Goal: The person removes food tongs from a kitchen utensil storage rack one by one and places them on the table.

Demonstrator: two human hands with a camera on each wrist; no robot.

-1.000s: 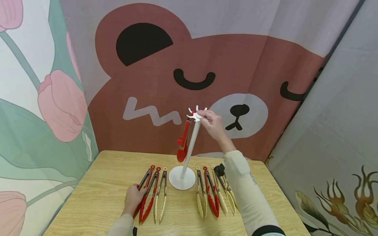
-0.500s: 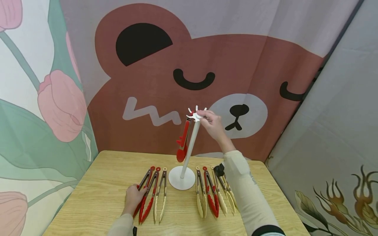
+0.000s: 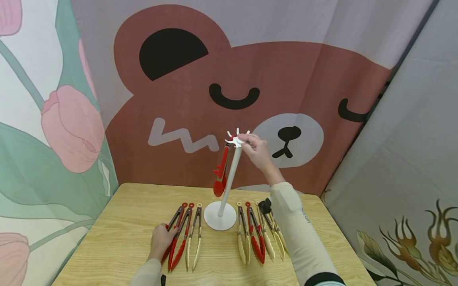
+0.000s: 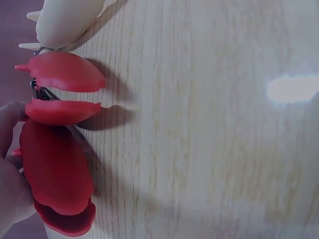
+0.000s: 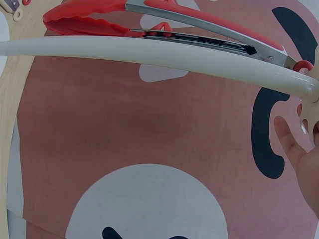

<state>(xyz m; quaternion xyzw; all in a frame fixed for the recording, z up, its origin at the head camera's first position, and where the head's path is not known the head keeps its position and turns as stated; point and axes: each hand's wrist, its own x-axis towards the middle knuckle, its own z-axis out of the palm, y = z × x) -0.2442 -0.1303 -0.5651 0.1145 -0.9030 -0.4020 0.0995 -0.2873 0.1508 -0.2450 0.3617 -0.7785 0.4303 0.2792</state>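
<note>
My left hand (image 3: 162, 241) grips the leftmost red tongs (image 4: 55, 169), which lie on the table. Right beside them is a second pair of red tongs (image 3: 181, 238), its tips parted. Cream tongs (image 3: 194, 238) lie just right of those. At the top of a white hook stand (image 3: 231, 174), my right hand (image 3: 258, 153) holds one of the hooks between fingers and thumb. The fingertips are partly hidden behind the stand's head in the right wrist view. Red tongs (image 5: 214, 27) hang from a hook on the stand's left side.
Right of the stand's round base (image 3: 220, 215) lie cream tongs (image 3: 243, 234), red tongs (image 3: 257, 234) and more cream tongs (image 3: 268, 234), some partly under my right sleeve (image 3: 300, 234). A bear-print curtain (image 3: 171, 111) hangs behind the wooden table (image 3: 118, 230).
</note>
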